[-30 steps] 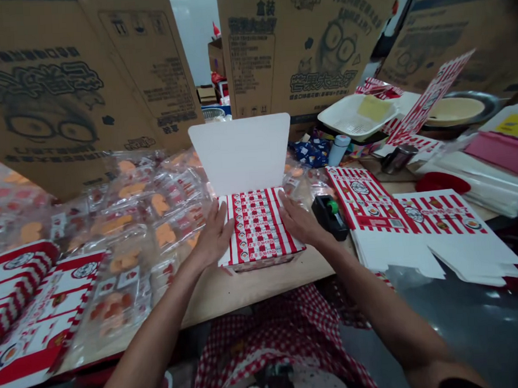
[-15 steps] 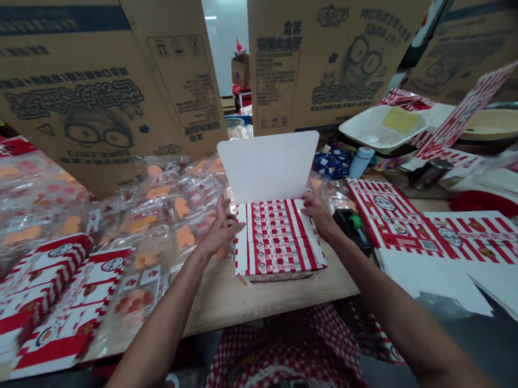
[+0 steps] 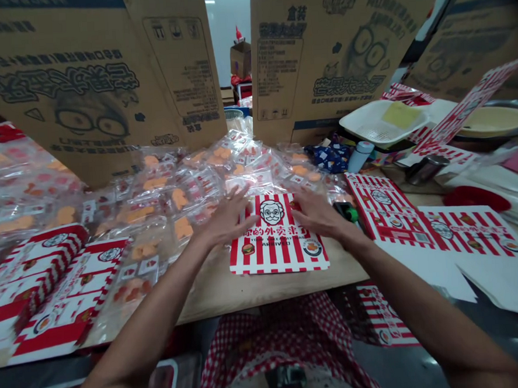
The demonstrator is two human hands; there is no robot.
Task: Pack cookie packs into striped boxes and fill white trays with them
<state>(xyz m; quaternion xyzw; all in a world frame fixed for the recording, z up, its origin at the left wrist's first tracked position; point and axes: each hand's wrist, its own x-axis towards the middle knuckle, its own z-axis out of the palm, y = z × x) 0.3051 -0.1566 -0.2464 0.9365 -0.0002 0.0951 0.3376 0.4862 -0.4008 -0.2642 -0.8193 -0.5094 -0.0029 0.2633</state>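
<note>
A red-and-white striped cardboard box lies before me on the wooden table, its printed lid folded down over the top. My left hand rests at the lid's left side with fingers stretched forward. On the opposite side, my right hand lies with its fingers spread along the right edge. Both thumbs point inward over the printed face. The small packs inside are hidden beneath the lid. Behind the box is a heap of clear plastic packets with orange pieces.
Folded striped boxes are stacked at left; flat striped sheets lie at right. A tape dispenser sits beside my right wrist. Farther back are a white basket, a blue bottle and large cartons.
The raised white lid flap has come down toward me, covering the rows of small packs. Both hands have moved from the box's sides onto the lid's edges.
</note>
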